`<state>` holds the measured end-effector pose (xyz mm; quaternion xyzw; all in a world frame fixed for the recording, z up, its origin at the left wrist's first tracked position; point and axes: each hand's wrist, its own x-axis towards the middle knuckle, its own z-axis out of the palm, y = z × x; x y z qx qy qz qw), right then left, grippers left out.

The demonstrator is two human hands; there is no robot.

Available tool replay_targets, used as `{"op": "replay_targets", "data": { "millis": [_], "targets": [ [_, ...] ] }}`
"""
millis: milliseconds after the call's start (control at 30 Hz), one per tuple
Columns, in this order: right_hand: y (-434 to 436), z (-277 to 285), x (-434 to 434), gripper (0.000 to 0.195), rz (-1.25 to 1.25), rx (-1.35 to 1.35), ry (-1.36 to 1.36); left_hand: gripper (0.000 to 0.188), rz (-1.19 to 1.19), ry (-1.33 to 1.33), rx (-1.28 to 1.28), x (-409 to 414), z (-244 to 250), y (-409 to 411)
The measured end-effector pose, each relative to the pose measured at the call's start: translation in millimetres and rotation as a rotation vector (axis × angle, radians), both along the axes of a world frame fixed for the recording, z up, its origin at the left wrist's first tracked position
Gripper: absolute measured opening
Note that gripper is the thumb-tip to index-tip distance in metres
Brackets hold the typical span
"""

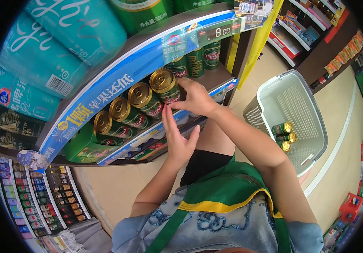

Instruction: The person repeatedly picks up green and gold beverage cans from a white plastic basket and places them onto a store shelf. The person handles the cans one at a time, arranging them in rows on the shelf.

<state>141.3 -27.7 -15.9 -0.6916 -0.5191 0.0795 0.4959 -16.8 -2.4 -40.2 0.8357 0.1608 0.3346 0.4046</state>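
My right hand (197, 96) is around a green Tsingtao beer can with a gold top (165, 87), fingers behind it and thumb at its front. My left hand (180, 136) is held upright, with its fingertips at the lower front of that can and its thumb apart. A row of matching cans (140, 95) stands on the shelf to the left of it, and more green cans (211, 55) stand behind, to the right. Three gold-topped cans (282, 128) lie in a white and grey plastic basket (322, 139) at my right.
A blue price strip (105, 85) and the shelf above, with teal can packs (42, 57), overhang the row. A green carton (86, 148) is at the shelf's left end. Drink shelves (42, 196) are at lower left, and a red plastic stool (351, 207) at far right.
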Motion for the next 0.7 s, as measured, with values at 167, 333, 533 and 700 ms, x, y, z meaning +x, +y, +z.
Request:
{"op": "replay_targets", "data": {
  "millis": [167, 333, 533, 700],
  "targets": [
    [-2.6, 2.2, 1.9, 0.069, -0.023, -0.048, 0.01, 0.087, 0.011, -0.002, -0.011, -0.7, -4.0, -1.5],
    [-26.0, -7.7, 3.3, 0.065, -0.062, 0.031, -0.092, 0.084, -0.02, -0.096, -0.035, -6.0, -11.3, -8.1],
    [-159.8, -9.6, 35.6, 0.034, -0.291, -0.105, 0.017, 0.04, -0.326, -0.006, -0.144, 22.4, -6.3, -42.7],
    [-300.3, -50.6, 79.7, 0.035, -0.674, -0.525, -0.077, 0.036, -0.756, 0.155, -0.179, 85.9, -2.4, -97.8]
  ]
}}
